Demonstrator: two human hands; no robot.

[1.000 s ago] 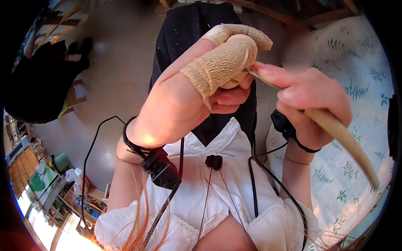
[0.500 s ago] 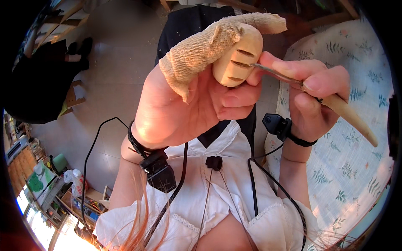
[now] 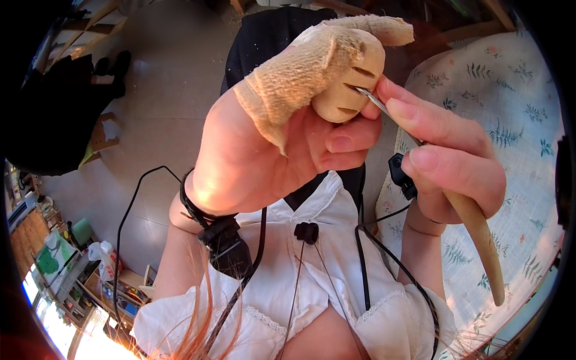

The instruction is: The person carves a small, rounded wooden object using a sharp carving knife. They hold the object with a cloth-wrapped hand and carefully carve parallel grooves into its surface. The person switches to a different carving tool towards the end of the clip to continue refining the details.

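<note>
My left hand (image 3: 252,150), with beige wrapping on its thumb and another finger, grips a pale rounded wooden piece (image 3: 341,102) that has three dark slots cut across it. My right hand (image 3: 456,162) holds a carving tool by its long curved wooden handle (image 3: 477,234). The tool's thin metal tip touches the middle slot. Both hands are raised above my lap, each wrist wearing a black strap with a small device; the one on the right is partly hidden behind my fingers.
Patterned cloth (image 3: 504,90) covers a surface at right. Another person's dark clothing (image 3: 54,126) and shoes show at upper left. Shelving with clutter and a white plastic bag (image 3: 107,264) stands at lower left. Black cables (image 3: 139,183) hang around my arms.
The wooden piece turned to show its slotted face and rose slightly. My right hand's grip shifted, and the tool's handle swung up, then back down, steeper. The tip now sits in the middle slot.
</note>
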